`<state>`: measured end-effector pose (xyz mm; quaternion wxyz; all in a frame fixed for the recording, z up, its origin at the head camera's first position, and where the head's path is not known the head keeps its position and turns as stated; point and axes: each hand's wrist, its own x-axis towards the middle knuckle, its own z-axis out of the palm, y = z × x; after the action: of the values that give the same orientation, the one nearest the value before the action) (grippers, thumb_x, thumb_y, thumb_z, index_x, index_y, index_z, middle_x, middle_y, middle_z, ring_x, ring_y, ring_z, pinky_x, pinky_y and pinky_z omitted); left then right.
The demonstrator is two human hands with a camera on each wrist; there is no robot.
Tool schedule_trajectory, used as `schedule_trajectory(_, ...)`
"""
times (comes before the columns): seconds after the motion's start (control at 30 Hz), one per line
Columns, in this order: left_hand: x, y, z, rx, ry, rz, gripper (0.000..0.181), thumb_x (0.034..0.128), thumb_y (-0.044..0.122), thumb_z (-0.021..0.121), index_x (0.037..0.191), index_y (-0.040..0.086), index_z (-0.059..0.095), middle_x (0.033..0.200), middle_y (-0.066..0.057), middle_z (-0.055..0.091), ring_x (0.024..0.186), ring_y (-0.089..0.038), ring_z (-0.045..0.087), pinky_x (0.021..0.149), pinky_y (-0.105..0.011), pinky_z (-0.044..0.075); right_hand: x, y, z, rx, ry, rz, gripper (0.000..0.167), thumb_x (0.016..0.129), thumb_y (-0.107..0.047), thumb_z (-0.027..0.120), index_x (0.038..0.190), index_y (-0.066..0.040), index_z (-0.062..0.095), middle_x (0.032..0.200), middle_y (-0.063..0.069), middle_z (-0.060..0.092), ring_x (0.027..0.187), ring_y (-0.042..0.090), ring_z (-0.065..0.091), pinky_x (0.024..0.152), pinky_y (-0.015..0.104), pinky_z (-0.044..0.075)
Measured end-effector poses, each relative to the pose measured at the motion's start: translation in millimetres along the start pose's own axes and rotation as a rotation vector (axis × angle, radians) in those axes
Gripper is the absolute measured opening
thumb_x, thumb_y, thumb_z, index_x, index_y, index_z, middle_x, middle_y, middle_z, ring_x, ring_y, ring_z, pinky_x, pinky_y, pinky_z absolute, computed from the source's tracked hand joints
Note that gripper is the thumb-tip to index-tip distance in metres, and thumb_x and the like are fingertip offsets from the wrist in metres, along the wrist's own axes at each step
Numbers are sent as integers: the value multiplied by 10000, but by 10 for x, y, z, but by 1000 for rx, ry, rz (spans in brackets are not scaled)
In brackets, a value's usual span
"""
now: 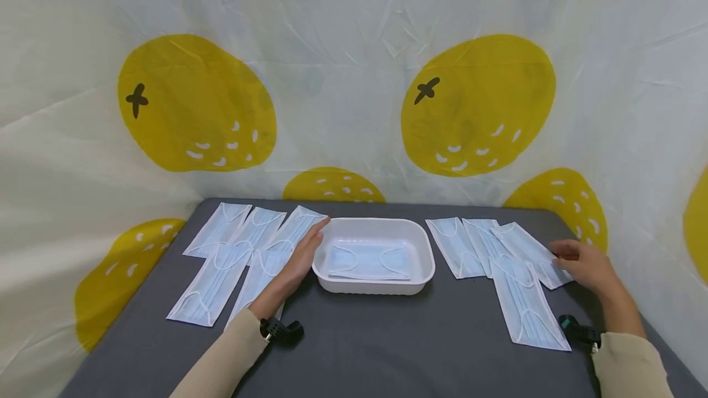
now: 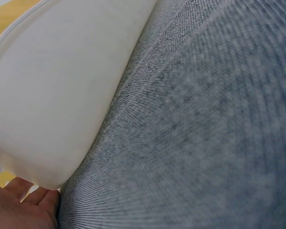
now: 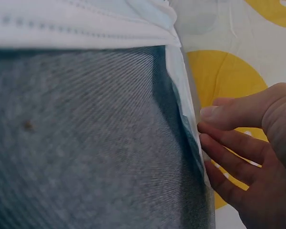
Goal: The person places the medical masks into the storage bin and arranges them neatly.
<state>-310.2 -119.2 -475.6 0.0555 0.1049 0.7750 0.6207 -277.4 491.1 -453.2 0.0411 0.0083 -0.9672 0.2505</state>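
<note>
A white plastic tray (image 1: pixel 373 287) stands mid-table with a pale blue face mask (image 1: pixel 369 263) lying flat inside. My left hand (image 1: pixel 301 257) reaches along the tray's left side, its fingers extended against the wall. In the left wrist view, the fingers of that hand (image 2: pixel 26 202) show at the tray's corner. At the right, my right hand (image 1: pixel 586 266) is at the outer end of a slanted face mask (image 1: pixel 525 250). Its fingertips touch that mask's edge in the right wrist view, thumb near the index finger; no firm grip on the mask shows.
Several face masks (image 1: pixel 212 281) overlap left of the tray, partly behind my left forearm. More masks (image 1: pixel 456 247) lie at the right, one long mask (image 1: pixel 528 306) nearest me. The dark grey tabletop (image 1: pixel 409 349) ends before a fruit-print curtain (image 1: pixel 343 97).
</note>
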Motion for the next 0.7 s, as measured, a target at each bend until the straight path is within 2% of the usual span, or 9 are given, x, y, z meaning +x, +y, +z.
schedule_trajectory(0.23, 35, 13, 5, 3, 14, 38, 492, 1139, 272, 307, 1625, 209, 345, 1712, -55, 280, 1607, -282, 195, 1307, -563, 91, -1, 18, -25, 12, -5, 31, 404, 919, -44, 685, 1265, 151, 607, 1092, 331, 677, 890, 327, 622, 622, 164, 487)
schedule_trajectory(0.43, 1, -37, 22, -6, 1, 18, 492, 1143, 263, 292, 1631, 211, 329, 1719, -52, 264, 1614, -285, 170, 1308, -564, 72, -4, 61, -34, 10, -37, 34, 383, 904, -16, 670, 1249, 144, 625, 1079, 314, 683, 865, 282, 607, 640, 216, 498)
schedule_trajectory(0.57, -3, -24, 24, -3, 9, 13, 491, 1142, 281, 296, 1629, 232, 330, 1718, -41, 266, 1612, -277, 178, 1308, -563, 78, -17, 68, -27, 29, -34, 15, 365, 886, 24, 633, 1237, 123, 644, 1132, 341, 666, 854, 247, 580, 634, 205, 484)
schedule_trajectory(0.7, -8, -8, 23, 6, 14, 21, 490, 1141, 250, 300, 1628, 208, 335, 1713, -58, 275, 1608, -286, 190, 1306, -563, 98, -31, 60, -25, 64, -63, -8, 376, 884, 42, 590, 1247, 121, 643, 1220, 382, 617, 887, 246, 549, 660, 196, 474)
